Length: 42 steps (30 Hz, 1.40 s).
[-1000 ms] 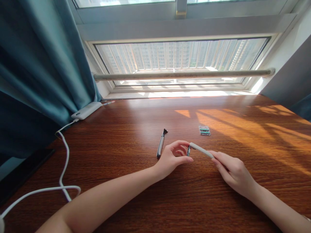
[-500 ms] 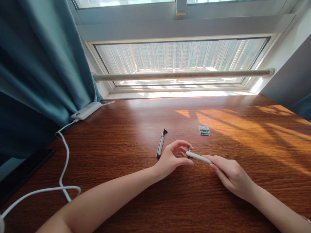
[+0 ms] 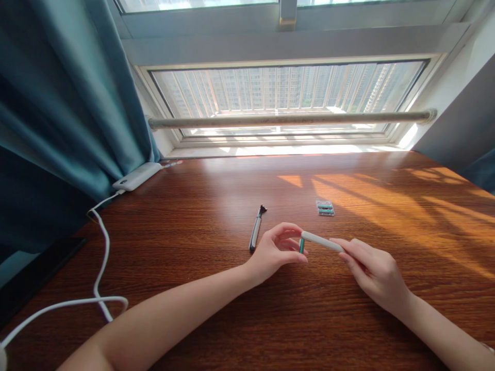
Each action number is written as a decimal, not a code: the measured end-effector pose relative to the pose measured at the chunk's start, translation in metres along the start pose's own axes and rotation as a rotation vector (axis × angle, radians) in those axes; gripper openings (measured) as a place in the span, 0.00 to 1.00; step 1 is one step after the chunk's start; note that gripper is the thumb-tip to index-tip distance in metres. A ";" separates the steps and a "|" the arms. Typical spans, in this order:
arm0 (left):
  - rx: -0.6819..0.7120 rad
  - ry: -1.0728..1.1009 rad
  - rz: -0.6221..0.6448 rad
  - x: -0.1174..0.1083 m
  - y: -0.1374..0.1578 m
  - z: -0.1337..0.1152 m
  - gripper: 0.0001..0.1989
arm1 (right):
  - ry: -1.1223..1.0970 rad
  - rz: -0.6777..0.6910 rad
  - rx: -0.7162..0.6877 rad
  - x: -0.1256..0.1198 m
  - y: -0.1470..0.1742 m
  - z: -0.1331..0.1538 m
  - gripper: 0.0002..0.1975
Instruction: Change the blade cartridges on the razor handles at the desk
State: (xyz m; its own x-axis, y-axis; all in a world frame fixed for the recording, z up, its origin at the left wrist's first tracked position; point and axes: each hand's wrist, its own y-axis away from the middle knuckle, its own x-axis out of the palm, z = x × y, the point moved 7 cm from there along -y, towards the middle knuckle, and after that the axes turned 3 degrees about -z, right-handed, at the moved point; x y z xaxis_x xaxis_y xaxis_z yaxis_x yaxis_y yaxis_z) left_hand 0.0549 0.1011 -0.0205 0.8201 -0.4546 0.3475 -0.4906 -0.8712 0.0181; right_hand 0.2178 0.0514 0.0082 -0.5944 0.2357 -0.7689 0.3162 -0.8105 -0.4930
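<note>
My left hand (image 3: 276, 250) pinches a small green-and-black razor cartridge (image 3: 302, 246) upright between its thumb and fingertips. A slim whitish razor handle (image 3: 322, 241) is in my right hand (image 3: 373, 270), gripped near its right end. Its left tip lies at the top of the cartridge, close to my left fingertips; whether the two are joined I cannot tell. Just left of my left hand, a grey-and-black razor (image 3: 256, 231) rests on the table, its dark head pointing away. Beyond the hands lies a clear plastic case (image 3: 325, 208) with green-striped cartridges inside.
The brown wooden table (image 3: 216, 206) runs up to a window with a white rail (image 3: 294, 120). At the left are a white power strip (image 3: 138, 176), its looping cable (image 3: 103, 257), a blue curtain (image 3: 77, 103) and a dark flat object (image 3: 42, 273).
My right hand has shifted slightly right, and the handle's tip has risen from the cartridge's middle to its top end. More of the green strip shows now. My left hand has stayed put.
</note>
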 end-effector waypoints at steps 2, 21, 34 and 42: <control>0.009 0.021 0.023 0.002 0.000 0.000 0.21 | 0.005 0.027 -0.031 0.002 0.000 0.003 0.14; 0.004 0.064 -0.015 0.001 -0.001 -0.004 0.20 | -0.053 0.078 -0.013 0.007 0.000 0.002 0.14; -0.017 0.089 -0.057 -0.001 0.000 -0.003 0.20 | -0.081 0.044 -0.003 0.006 0.000 0.002 0.14; -0.052 0.083 -0.061 0.000 0.000 -0.001 0.21 | -0.040 -0.086 0.035 -0.003 -0.001 -0.004 0.12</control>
State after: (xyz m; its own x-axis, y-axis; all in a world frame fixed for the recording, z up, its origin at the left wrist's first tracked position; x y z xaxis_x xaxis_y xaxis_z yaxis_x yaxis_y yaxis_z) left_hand 0.0546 0.1009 -0.0193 0.8227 -0.3824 0.4206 -0.4570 -0.8850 0.0893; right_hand 0.2226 0.0539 0.0093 -0.6472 0.2840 -0.7074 0.2373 -0.8069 -0.5410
